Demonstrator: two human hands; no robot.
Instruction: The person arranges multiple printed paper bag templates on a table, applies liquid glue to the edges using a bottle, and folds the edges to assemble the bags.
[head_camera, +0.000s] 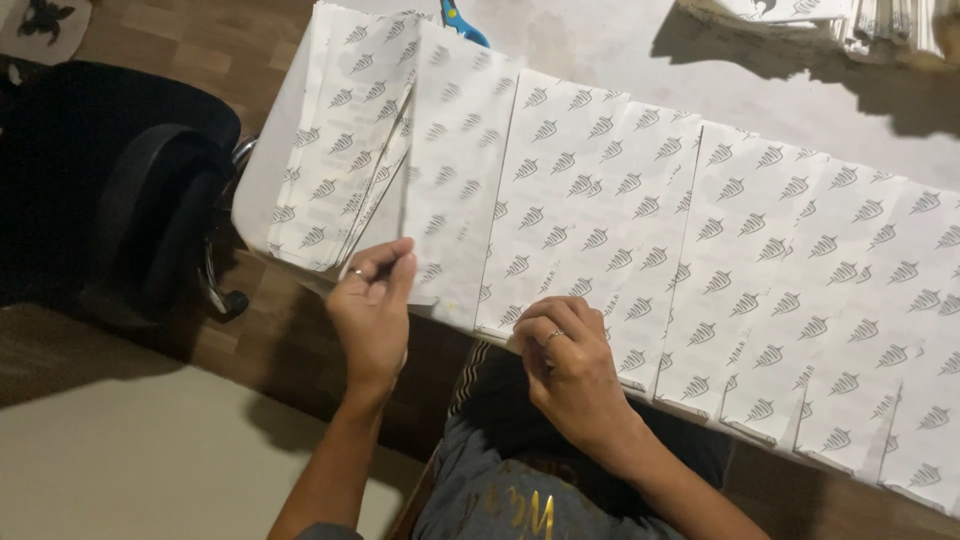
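While the person sits at the lower middle of the frame, the left hand (372, 312) pinches the near edge of a printed paper sheet (455, 170) between thumb and fingers, closed on the paper where it overhangs the surface (620, 50). Just to the right, the right hand (572, 362) rests with its fingers curled down onto the near edge of the next sheet (590, 215); whether it grips or only presses I cannot tell.

Further out, a row of sheets (800, 290) with a repeated grey leaf-like print lies overlapped side by side, running from the centre to the right edge of the frame. To the upper left, a stack of folded sheets (335, 150) sits by the surface's corner. By the look of it, the laying out is largely done and the work along the near edges has only reached the left end, with most of the row untouched.

At the top, blue-handled scissors (460, 20) lie beyond the sheets, and another paper pile (850, 20) fills the upper right corner. An office chair (150, 200) stands on the floor at the left.
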